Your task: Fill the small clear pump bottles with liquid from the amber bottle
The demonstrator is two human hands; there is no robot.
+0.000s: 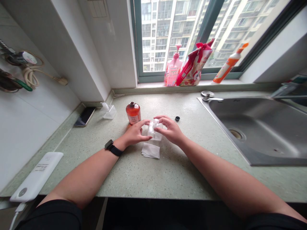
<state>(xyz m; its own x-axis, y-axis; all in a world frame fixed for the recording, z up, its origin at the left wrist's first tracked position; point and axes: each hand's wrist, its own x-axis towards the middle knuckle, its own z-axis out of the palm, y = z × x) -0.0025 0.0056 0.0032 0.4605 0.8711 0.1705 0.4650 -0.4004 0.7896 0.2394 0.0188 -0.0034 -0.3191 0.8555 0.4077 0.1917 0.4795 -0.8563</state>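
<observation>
A small clear square pump bottle (157,136) stands on the counter between my two hands, with a whitish pump head (155,122) at its top. My left hand (135,132) curves around the bottle's left side, thumb at the front and fingers toward the back. Thumb and fingers of my right hand (171,129) close on the pump head from the right. Just behind my left hand is an uncapped amber bottle (133,111) with a pale label. A folded white tissue (150,150) lies in front of the clear bottle. To the right sits a black cap (177,118).
A second clear pump bottle (109,112) and a phone (85,116) are at the back left. A white power bank (37,175) lies near the front left edge. The steel sink (263,127) is on the right. Pink pump bottle (172,72), red bag (194,65) and orange bottle (226,70) line the sill.
</observation>
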